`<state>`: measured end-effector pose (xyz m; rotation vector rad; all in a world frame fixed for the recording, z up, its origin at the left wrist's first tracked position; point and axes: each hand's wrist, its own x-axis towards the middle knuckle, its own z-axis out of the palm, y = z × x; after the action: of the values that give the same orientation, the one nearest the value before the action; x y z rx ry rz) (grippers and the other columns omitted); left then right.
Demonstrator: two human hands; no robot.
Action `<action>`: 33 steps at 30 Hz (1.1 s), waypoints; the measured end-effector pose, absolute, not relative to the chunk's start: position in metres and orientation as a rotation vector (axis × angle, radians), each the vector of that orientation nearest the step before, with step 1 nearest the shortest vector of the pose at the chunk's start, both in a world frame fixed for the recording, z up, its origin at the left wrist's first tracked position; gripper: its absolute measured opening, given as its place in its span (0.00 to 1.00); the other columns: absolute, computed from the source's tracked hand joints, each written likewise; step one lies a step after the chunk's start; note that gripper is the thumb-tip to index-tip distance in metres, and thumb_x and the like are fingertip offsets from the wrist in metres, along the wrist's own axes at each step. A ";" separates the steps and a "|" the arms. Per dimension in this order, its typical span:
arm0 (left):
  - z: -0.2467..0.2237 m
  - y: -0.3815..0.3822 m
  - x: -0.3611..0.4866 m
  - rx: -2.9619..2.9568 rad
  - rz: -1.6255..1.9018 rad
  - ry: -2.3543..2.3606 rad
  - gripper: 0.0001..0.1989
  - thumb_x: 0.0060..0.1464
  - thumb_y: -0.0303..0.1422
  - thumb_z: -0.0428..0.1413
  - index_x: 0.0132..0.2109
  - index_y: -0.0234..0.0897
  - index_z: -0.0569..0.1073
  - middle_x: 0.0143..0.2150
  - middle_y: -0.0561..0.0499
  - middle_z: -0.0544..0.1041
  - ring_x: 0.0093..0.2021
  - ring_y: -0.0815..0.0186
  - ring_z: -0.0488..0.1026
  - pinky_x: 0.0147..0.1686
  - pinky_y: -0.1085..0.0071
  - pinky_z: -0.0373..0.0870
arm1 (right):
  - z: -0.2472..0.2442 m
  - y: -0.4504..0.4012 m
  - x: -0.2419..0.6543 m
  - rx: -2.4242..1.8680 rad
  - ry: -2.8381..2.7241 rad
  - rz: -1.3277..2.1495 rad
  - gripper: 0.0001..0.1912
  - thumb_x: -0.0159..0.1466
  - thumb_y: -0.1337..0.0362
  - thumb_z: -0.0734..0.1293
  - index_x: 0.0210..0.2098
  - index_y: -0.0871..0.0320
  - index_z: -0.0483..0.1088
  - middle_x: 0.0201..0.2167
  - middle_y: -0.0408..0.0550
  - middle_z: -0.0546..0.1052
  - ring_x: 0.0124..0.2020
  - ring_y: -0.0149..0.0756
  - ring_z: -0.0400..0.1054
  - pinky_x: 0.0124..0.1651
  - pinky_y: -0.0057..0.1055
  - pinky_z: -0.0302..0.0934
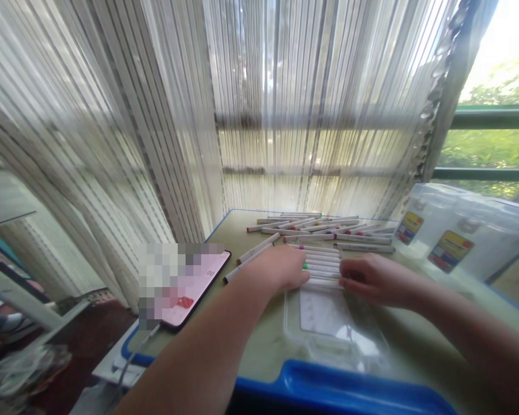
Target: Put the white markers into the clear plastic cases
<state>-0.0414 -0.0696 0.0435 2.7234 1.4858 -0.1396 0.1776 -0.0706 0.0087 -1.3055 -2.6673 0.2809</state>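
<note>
Several white markers (322, 265) with coloured ends lie side by side in a row between my two hands. They rest at the far part of a clear plastic case (294, 323) that holds a white sheet (320, 311). My left hand (288, 266) is closed at the left ends of the row, its fingertips against the markers. At the right ends, my right hand (367, 276) is curled, with thumb and fingers touching the nearer markers. Behind the row lies a loose pile of markers (307, 229). A few more markers (255, 251) lie left of my left hand.
A phone (194, 294) with a cable lies at the table's left edge. Clear plastic boxes (471, 230) with yellow labels stand at the right. A blue tray-like edge (350, 386) borders the near side of the table (259, 357). Striped string curtains (263, 115) hang behind.
</note>
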 end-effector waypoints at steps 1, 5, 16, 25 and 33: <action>0.044 -0.070 -0.041 2.724 -0.147 1.492 0.17 0.53 0.40 0.47 0.38 0.34 0.75 0.39 0.39 0.78 0.40 0.54 0.75 0.36 0.63 0.71 | 0.009 -0.071 0.177 -1.311 -2.665 0.270 0.14 0.62 0.56 0.59 0.25 0.57 0.64 0.21 0.43 0.69 0.21 0.28 0.57 0.25 0.27 0.48; 0.045 -0.072 -0.040 2.711 -0.193 1.516 0.18 0.54 0.40 0.46 0.40 0.34 0.75 0.41 0.39 0.78 0.41 0.53 0.75 0.36 0.62 0.71 | 0.011 -0.074 0.175 -1.342 -2.650 0.240 0.13 0.62 0.56 0.59 0.25 0.57 0.64 0.21 0.44 0.69 0.21 0.29 0.57 0.24 0.27 0.47; 0.045 -0.075 -0.039 2.683 -0.216 1.524 0.18 0.53 0.41 0.47 0.41 0.34 0.75 0.42 0.40 0.78 0.42 0.54 0.74 0.38 0.63 0.71 | 0.008 -0.073 0.176 -1.339 -2.641 0.237 0.13 0.62 0.56 0.59 0.25 0.56 0.65 0.20 0.44 0.70 0.20 0.28 0.57 0.24 0.28 0.47; 0.045 -0.074 -0.040 2.682 -0.213 1.518 0.19 0.52 0.41 0.46 0.41 0.34 0.75 0.41 0.40 0.78 0.40 0.53 0.75 0.36 0.62 0.71 | 0.008 -0.072 0.177 -1.335 -2.652 0.273 0.13 0.62 0.55 0.59 0.26 0.56 0.64 0.21 0.44 0.70 0.21 0.29 0.58 0.25 0.27 0.48; 0.045 -0.073 -0.040 2.687 -0.229 1.519 0.18 0.53 0.40 0.46 0.40 0.34 0.75 0.41 0.40 0.78 0.40 0.54 0.75 0.37 0.62 0.71 | 0.009 -0.073 0.176 -1.350 -2.653 0.275 0.13 0.62 0.56 0.59 0.25 0.57 0.64 0.21 0.44 0.69 0.21 0.28 0.58 0.24 0.27 0.48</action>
<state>-0.0397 -0.0728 0.0448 2.6873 1.5190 -0.2295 0.1757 -0.0728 0.0091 -1.3498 -2.6527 0.2750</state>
